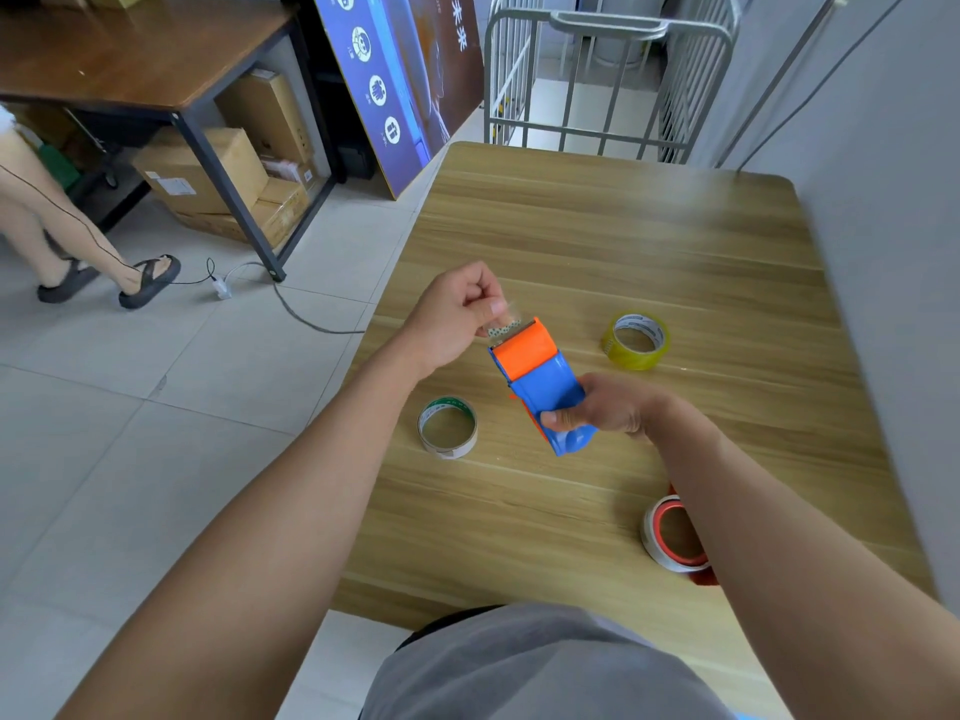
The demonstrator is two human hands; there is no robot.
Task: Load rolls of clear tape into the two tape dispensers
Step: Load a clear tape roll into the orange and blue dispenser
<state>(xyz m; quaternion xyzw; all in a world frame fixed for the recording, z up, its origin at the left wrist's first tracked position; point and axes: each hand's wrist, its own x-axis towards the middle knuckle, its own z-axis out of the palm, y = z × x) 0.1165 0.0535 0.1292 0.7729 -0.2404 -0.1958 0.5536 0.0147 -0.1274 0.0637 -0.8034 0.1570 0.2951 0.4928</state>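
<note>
The blue and orange tape dispenser [543, 384] sits in my right hand [602, 407], raised just off the surface [649, 241], its orange nose pointing away from me. My right grip is clenched around the blue handle end. Just beyond that grip, at the orange nose, my left hand [452, 317] pinches the free end of the clear tape [501, 324] between thumb and fingertips, so the left grip is closed on the strip where it comes out at the cutter.

I judge that this dispenser already carries its roll, and that the step in hand is drawing the tape's leading end through the front so it lies over the blade. Next I should pull the strip taut and straight away from my right grip, keeping it flat and uncreased, then tear or seat it on the teeth without letting it cling to my fingers.

Below my left grip, on the surface, lies a roll with green print [448, 427]. Beyond my right grip rests a yellowish clear roll [636, 340], well apart from the dispenser. Under my right forearm, nearer to me, a roll with a red core [672, 535] rests against something red, perhaps the second dispenser; I cannot tell, since my arm covers it.
</note>
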